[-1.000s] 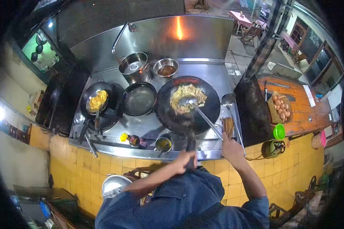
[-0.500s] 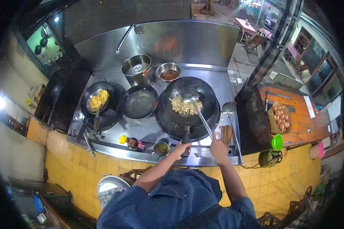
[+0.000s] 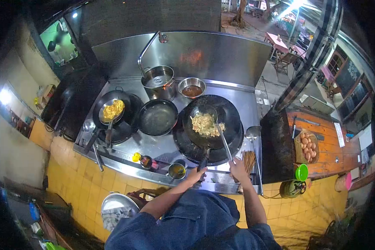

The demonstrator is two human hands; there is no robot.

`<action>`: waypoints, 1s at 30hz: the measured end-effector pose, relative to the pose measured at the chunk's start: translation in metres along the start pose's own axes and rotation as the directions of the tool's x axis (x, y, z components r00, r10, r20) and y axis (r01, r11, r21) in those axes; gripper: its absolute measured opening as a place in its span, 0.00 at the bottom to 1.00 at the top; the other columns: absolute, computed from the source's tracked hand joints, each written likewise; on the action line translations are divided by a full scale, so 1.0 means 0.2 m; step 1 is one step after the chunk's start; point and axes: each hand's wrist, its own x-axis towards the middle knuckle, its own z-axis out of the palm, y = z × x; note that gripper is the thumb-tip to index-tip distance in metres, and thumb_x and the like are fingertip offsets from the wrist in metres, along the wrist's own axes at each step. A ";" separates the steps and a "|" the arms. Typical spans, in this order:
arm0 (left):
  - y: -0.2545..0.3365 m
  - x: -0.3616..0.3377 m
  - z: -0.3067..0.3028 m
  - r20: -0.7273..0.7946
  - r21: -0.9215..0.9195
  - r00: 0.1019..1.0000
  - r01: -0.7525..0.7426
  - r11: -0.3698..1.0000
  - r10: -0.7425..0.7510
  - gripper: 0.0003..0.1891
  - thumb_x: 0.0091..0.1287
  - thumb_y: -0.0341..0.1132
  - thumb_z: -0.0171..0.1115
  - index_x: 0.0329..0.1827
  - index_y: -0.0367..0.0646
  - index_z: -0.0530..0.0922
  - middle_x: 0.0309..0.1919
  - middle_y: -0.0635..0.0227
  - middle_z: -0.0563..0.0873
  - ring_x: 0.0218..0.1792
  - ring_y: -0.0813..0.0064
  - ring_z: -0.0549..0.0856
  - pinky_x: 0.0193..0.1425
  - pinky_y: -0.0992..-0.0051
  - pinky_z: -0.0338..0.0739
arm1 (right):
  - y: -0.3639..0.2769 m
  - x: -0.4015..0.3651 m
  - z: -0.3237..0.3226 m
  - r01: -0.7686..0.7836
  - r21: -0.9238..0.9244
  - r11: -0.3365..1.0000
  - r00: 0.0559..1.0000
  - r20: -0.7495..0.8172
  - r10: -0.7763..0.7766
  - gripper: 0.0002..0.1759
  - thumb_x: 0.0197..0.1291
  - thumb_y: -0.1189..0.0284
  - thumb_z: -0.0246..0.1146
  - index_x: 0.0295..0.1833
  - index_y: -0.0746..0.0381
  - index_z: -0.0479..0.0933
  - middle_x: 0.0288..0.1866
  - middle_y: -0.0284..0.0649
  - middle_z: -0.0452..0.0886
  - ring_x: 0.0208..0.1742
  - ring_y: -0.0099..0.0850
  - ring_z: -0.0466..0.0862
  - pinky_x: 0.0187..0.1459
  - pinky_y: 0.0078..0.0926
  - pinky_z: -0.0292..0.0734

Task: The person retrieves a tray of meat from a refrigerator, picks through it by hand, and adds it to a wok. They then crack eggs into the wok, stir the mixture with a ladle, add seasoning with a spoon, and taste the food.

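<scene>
In my left hand [image 3: 195,176] is the handle of a black wok [image 3: 229,112], the fingers wrapped round it. The wok sits over the right-hand burner and contains a heap of small, pale, chopped food [image 3: 205,125]. My right hand [image 3: 238,170] is closed on the end of a long metal ladle [image 3: 225,142], whose head is down among the food and partly hidden by it. Beside my left hand stands a metal cup [image 3: 176,171] with yellowish liquid. A bundle of thin sticks [image 3: 248,161] lies by my right hand.
At left, a pan [image 3: 99,113] contains yellow, egg-like food [image 3: 113,109]. A black pan [image 3: 157,118], a steel pot [image 3: 158,85] and a bowl of brown liquid [image 3: 192,90] stand between. A sauce bottle [image 3: 148,162] is near the front edge. Eggs [image 3: 308,146] fill a basket at right.
The ladle's head has moved within the wok, and the food has spread to the right. Both hands keep their grips. The whole view has shifted slightly.
</scene>
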 end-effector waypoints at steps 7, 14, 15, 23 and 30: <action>0.02 0.00 -0.02 0.053 0.056 0.998 0.039 0.998 -0.042 0.23 0.61 0.54 0.58 0.41 0.40 0.74 0.26 0.65 0.82 0.24 0.77 0.81 0.23 0.75 0.76 | 0.08 -0.12 -0.07 -0.401 0.668 0.627 0.896 0.430 0.114 0.11 0.62 0.62 0.55 0.36 0.58 0.67 0.17 0.33 0.69 0.11 0.21 0.64 0.11 0.20 0.58; -0.12 0.08 0.01 -0.021 0.086 1.000 -0.004 0.996 0.005 0.28 0.60 0.58 0.57 0.41 0.37 0.74 0.26 0.64 0.83 0.21 0.74 0.81 0.24 0.73 0.76 | 0.06 -0.21 0.10 -0.291 0.483 0.826 0.954 0.212 0.213 0.11 0.65 0.62 0.50 0.38 0.60 0.63 0.18 0.37 0.67 0.11 0.27 0.67 0.11 0.27 0.61; -0.12 0.09 0.00 -0.053 0.197 0.998 -0.031 0.980 0.042 0.29 0.60 0.58 0.57 0.41 0.35 0.74 0.26 0.63 0.83 0.22 0.73 0.82 0.25 0.72 0.76 | 0.08 -0.23 0.10 -0.291 0.490 0.822 0.954 0.207 0.215 0.11 0.65 0.62 0.50 0.38 0.60 0.63 0.18 0.37 0.67 0.11 0.27 0.67 0.11 0.27 0.61; -0.03 0.04 0.01 -0.087 0.313 0.996 -0.006 0.950 0.035 0.31 0.63 0.60 0.50 0.39 0.32 0.74 0.30 0.52 0.83 0.34 0.56 0.83 0.40 0.62 0.75 | 0.02 -0.39 0.11 -0.324 0.677 0.661 0.943 0.284 0.172 0.09 0.65 0.66 0.51 0.39 0.59 0.63 0.17 0.36 0.67 0.10 0.25 0.67 0.09 0.24 0.59; -0.04 -0.12 -0.04 -0.077 0.396 0.967 -0.195 0.897 0.244 0.25 0.60 0.50 0.59 0.47 0.35 0.73 0.36 0.49 0.82 0.40 0.54 0.82 0.43 0.61 0.74 | 0.11 -0.49 0.18 -0.240 0.667 0.705 0.968 0.219 0.122 0.09 0.65 0.66 0.51 0.38 0.61 0.65 0.15 0.35 0.67 0.09 0.24 0.66 0.10 0.24 0.62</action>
